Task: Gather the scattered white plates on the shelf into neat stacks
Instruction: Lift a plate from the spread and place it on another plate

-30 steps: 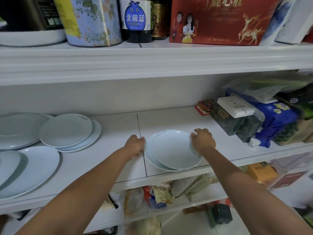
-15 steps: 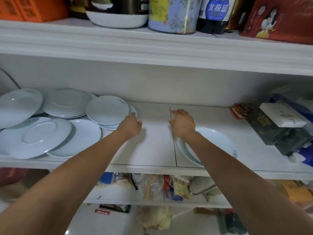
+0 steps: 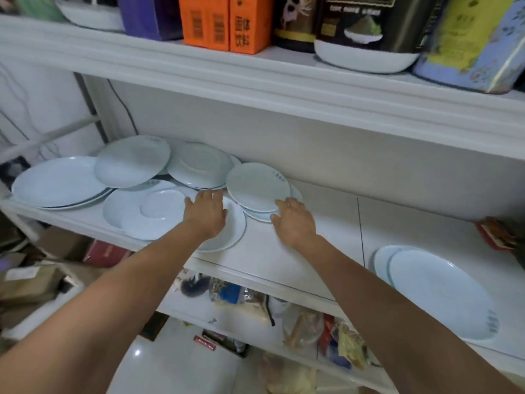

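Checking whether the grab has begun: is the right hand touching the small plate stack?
Touching. The head view shows the right hand with fingertips against the front rim of the small plate stack.

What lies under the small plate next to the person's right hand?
Under the small plate the rim of another plate pokes out beside the right hand. Whether more plates lie beneath is hidden.

Upper shelf: orange boxes, a purple box and a floral tin are standing side by side.
Lower shelf: snack packets are lying heaped.
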